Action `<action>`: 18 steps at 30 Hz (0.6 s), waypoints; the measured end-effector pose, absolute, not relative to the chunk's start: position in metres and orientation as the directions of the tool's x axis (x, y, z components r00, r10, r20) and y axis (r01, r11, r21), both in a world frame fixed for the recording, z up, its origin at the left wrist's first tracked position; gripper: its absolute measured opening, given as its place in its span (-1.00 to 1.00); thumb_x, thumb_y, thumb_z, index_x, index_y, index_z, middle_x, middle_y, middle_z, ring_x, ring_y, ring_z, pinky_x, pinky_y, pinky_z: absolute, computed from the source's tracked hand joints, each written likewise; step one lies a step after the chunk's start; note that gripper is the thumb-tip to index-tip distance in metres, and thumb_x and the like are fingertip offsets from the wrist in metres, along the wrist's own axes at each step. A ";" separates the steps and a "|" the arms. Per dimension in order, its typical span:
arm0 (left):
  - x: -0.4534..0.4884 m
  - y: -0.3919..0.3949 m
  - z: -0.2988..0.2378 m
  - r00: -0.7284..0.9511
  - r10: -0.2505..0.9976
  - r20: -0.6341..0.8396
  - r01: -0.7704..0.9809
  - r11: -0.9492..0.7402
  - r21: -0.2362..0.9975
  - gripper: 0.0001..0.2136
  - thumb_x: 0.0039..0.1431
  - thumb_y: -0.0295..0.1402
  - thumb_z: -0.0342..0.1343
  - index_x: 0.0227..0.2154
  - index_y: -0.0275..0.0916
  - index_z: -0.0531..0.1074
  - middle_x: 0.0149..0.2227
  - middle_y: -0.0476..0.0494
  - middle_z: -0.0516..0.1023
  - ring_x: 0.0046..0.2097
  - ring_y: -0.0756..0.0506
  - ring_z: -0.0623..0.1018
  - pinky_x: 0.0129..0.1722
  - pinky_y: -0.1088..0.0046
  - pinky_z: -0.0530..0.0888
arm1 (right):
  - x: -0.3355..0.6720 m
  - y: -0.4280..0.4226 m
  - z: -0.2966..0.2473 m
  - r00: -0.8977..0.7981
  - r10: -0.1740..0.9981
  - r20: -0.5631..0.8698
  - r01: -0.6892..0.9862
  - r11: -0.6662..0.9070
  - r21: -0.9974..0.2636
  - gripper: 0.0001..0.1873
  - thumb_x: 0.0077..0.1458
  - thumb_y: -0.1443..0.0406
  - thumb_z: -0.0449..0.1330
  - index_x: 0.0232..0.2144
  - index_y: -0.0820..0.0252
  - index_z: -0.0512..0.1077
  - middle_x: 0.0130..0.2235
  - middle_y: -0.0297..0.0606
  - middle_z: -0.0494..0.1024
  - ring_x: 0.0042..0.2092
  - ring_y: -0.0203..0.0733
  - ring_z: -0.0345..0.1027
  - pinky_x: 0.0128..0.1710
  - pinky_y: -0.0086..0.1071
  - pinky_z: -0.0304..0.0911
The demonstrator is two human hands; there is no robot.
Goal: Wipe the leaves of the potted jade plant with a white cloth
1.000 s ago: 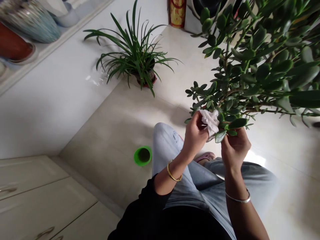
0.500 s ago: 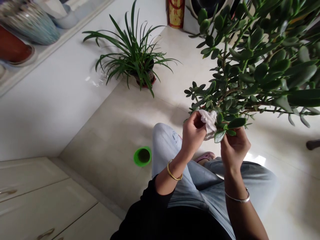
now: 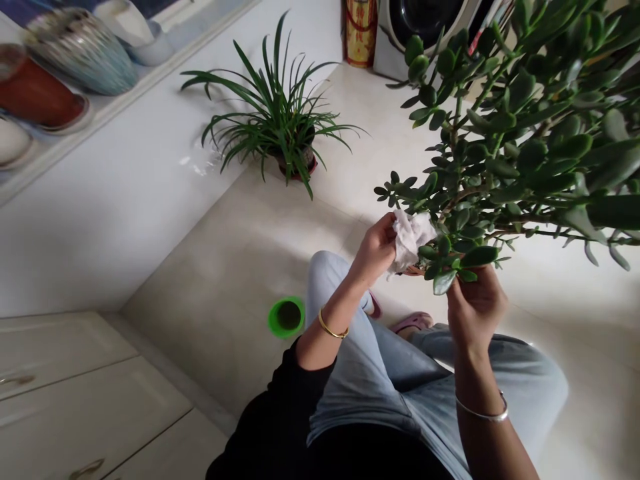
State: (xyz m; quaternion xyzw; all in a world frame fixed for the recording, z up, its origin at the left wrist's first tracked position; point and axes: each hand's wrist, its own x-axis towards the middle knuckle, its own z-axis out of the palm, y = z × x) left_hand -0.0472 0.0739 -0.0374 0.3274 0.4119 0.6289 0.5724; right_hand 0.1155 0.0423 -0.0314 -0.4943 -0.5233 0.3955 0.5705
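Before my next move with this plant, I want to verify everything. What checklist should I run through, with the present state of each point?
1. Left hand grips the crumpled white tissue: ok.
2. Right hand is under the jade plant: ok.
3. Right hand's hold on a stem or leaf: cannot tell, leaves hide it.
4. Tissue touching the leaves: cannot tell from this view.
5. Green cup stands upright on the floor, apart from both hands: ok.

White tissue (image 3: 410,240); glossy green jade leaves (image 3: 530,157); lime-green cup (image 3: 286,317); pale-blue jeans (image 3: 365,380).
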 end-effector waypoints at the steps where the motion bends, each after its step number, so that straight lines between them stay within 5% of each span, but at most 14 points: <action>1: -0.049 0.076 -0.038 -0.069 0.995 -0.069 -0.476 0.028 0.879 -0.60 -0.01 -0.19 0.44 -0.14 -0.25 0.55 -0.22 -0.14 0.68 -0.11 -0.10 0.63 -0.18 0.45 0.52 | 0.116 0.042 -0.032 0.136 0.970 0.202 0.072 0.194 -0.978 -0.80 0.09 0.25 0.42 -0.24 0.14 0.53 -0.29 -0.30 0.62 -0.28 -0.26 0.49 -0.24 -0.42 0.38; 6: -0.052 0.082 -0.047 0.116 0.984 -0.137 -0.568 0.179 0.804 -0.46 -0.21 -0.23 0.54 -0.11 -0.28 0.59 -0.28 -0.14 0.68 -0.21 -0.11 0.65 -0.28 0.46 0.52 | 0.119 0.044 -0.035 0.118 0.976 0.184 0.089 0.175 -0.981 -0.76 0.06 0.20 0.44 -0.24 0.14 0.55 -0.28 -0.28 0.64 -0.24 -0.22 0.52 -0.20 -0.37 0.42; 18: -0.056 0.063 -0.051 0.106 0.972 -0.211 -0.489 0.236 0.840 -0.64 -0.10 -0.15 0.50 -0.28 -0.29 0.68 -0.37 -0.14 0.68 -0.33 -0.06 0.62 -0.32 0.45 0.54 | 0.125 0.046 -0.036 0.100 0.971 0.216 0.098 0.206 -0.974 -0.74 0.02 0.25 0.46 -0.22 0.18 0.60 -0.24 -0.23 0.67 -0.21 -0.18 0.55 -0.18 -0.36 0.43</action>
